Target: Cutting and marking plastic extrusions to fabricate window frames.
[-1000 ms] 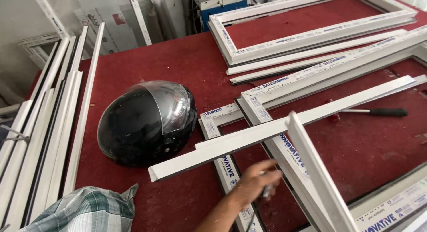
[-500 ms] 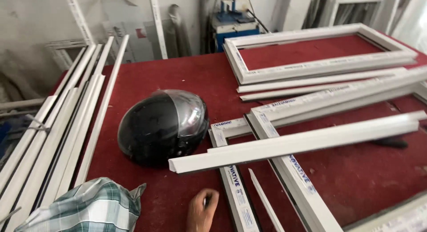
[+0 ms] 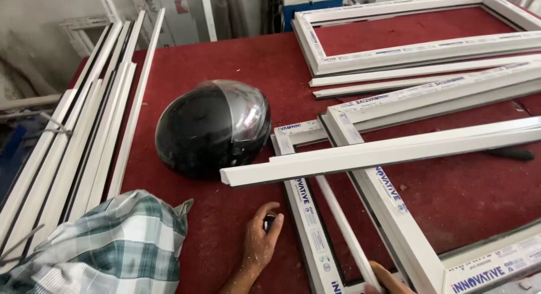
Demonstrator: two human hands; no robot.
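My left hand [image 3: 260, 241] rests on the red felt tabletop [image 3: 225, 57], curled round a small dark object [image 3: 270, 221], just left of the near white window frame [image 3: 307, 215]. Only the fingers of my right hand [image 3: 389, 278] show at the bottom edge, gripping the near end of a thin white strip [image 3: 344, 226] that lies inside that frame. A long white profile bar [image 3: 394, 150] lies across the frame. A glossy black helmet [image 3: 211, 125] sits beyond my left hand.
Several long white profiles [image 3: 84, 136] lie along the table's left edge. A checked cloth [image 3: 112, 249] is bunched at the near left. Another white frame [image 3: 417, 52] lies at the far right, and a dark tool handle [image 3: 510, 154] sits right of the bar.
The thin strip came down from above the frame to lie inside it. My left hand has moved up onto the felt, and my right fingers now show at the strip's near end.
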